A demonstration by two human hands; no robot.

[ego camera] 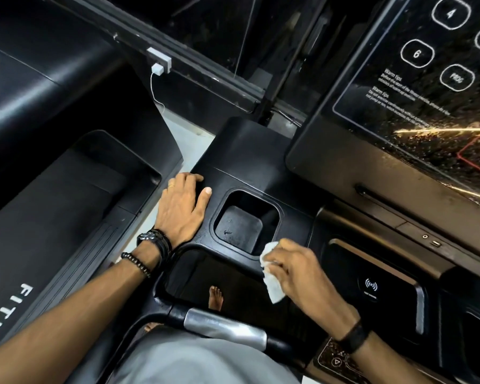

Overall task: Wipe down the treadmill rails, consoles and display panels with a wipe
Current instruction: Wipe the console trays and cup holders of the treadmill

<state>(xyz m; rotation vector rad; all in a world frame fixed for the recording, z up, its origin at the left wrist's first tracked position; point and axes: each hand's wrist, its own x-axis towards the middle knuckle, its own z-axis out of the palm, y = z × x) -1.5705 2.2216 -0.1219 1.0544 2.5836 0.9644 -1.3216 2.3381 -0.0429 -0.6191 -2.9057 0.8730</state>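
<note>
My right hand (pixel 302 275) holds a crumpled white wipe (pixel 270 275) just below the near right corner of the square cup holder (pixel 247 220) in the black treadmill console (pixel 250 151). My left hand (pixel 182 209) lies flat, fingers apart, on the console's left edge beside the cup holder. A small dark screw lies in the bottom of the cup holder. The glossy display panel (pixel 416 87) with outlined number buttons rises at the upper right. A silver grip on the black handlebar (pixel 225 327) crosses in front of me.
A second treadmill (pixel 53 189) stands at my left with a narrow strip of pale floor between. A white plug and cable (pixel 158 70) hang from a wall socket behind. A wireless charging tray (pixel 372 286) sits right of my hand. My bare foot shows below the console.
</note>
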